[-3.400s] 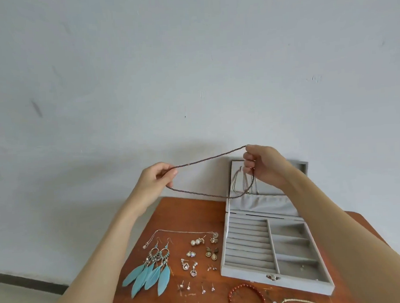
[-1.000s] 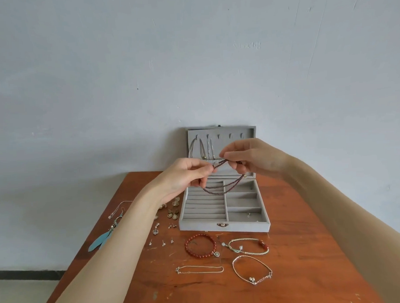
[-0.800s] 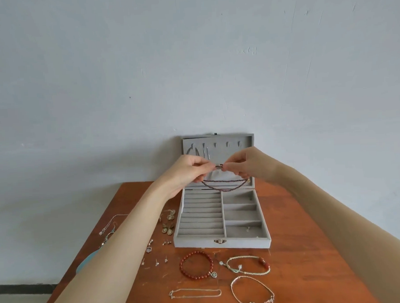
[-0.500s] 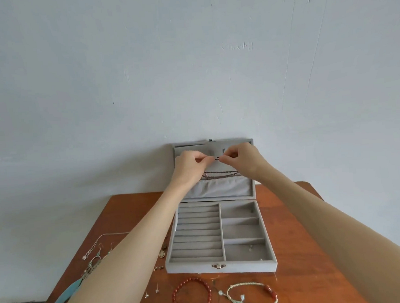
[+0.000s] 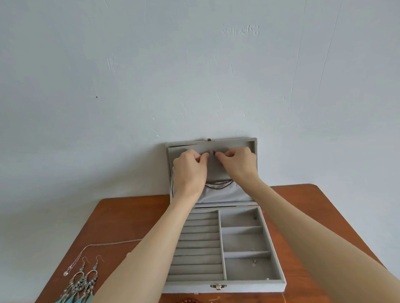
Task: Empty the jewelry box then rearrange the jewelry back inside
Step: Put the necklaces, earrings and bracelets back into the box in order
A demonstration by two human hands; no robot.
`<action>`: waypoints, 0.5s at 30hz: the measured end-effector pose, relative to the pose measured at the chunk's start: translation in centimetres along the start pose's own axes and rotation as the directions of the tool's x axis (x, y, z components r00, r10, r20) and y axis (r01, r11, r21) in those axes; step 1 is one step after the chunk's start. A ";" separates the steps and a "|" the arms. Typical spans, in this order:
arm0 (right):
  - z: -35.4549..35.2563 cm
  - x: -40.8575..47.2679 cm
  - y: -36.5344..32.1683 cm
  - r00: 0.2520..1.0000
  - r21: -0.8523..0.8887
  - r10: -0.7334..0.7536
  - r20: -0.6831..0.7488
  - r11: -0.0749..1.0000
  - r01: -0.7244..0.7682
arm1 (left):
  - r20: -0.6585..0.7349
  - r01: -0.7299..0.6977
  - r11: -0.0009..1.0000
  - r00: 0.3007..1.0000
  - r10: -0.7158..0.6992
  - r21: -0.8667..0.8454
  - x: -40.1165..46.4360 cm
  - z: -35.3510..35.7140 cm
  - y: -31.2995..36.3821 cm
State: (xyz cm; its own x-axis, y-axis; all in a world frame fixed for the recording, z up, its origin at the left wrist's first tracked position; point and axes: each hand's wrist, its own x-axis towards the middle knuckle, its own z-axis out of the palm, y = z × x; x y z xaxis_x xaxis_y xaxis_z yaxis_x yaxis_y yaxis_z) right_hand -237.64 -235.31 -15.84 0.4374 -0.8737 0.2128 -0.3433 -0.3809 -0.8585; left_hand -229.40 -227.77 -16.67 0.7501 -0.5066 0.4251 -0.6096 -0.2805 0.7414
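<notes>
Jewelry box [image 5: 224,285] sits open under my forearms, its compartments bare. My left hand [image 5: 189,172] and right hand [image 5: 238,166] each pinch an end of the beaded necklace [image 5: 219,185] up against the lid, its loop hanging between my wrists. I judge refilling barely begun: feather earrings [image 5: 78,291], a chain [image 5: 102,246] and bracelets wait on the surface [image 5: 128,214] near my elbows

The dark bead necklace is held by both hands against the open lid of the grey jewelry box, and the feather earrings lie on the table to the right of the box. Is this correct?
Not quite. In the head view the feather earrings lie left of the jewelry box, not right. The rest holds: both hands, left and right, hold the dark bead necklace against the open lid.
</notes>
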 end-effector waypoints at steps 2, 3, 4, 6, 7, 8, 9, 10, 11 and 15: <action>0.1 -0.3 0.6 0.999 0.027 0.029 0.016 0.999 -0.029 | 0.011 0.015 1.000 1.000 -0.015 -0.025 -0.7 -0.1 -0.2; 0.2 -0.5 0.9 0.999 0.052 0.043 0.024 0.998 -0.045 | 0.021 0.021 0.999 1.000 -0.020 -0.040 -0.9 -0.1 -0.3; 0.2 -0.6 1.2 0.998 0.079 0.049 0.031 0.996 -0.052 | 0.034 0.025 0.998 0.999 -0.024 -0.053 -1.2 -0.3 -0.4; 0.1 -1.1 1.6 0.999 0.078 0.017 0.038 0.997 -0.020 | 0.085 0.033 0.999 0.996 -0.029 -0.042 -1.8 -0.8 -0.5; -0.1 -1.4 1.7 0.999 0.056 -0.010 0.044 0.998 0.008 | 0.115 0.030 0.999 0.993 -0.027 -0.026 -2.2 -1.0 -0.6; -0.2 -1.7 1.8 0.998 0.035 -0.040 0.051 0.999 0.038 | 0.142 0.023 1.000 0.990 -0.021 -0.011 -2.4 -1.3 -0.6; -0.4 -2.0 1.8 0.996 0.018 -0.068 0.058 0.998 0.067 | 0.163 0.013 1.000 0.987 -0.013 0.004 -2.6 -1.4 -0.7; -0.6 -2.3 1.8 0.993 0.000 -0.095 0.067 0.995 0.095 | 0.179 0.003 1.000 0.984 -0.006 0.018 -2.8 -1.5 -0.7; -0.7 -2.5 1.9 0.990 -0.022 -0.116 0.080 0.993 0.118 | 0.194 -0.003 1.000 0.981 -0.002 0.029 -2.9 -1.6 -0.6; -1.1 -2.9 2.4 0.977 -0.142 -0.139 0.160 0.976 0.162 | 0.233 -0.076 0.993 0.971 0.053 0.089 -3.5 -1.7 -0.4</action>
State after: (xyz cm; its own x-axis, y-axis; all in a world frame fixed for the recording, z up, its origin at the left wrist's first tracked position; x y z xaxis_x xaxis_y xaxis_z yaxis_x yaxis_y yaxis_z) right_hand -240.65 -233.99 -17.97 0.6081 -0.7525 0.2531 -0.3822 -0.5569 -0.7374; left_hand -231.38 -224.49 -17.58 0.6362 -0.6970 0.3308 -0.6849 -0.3128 0.6580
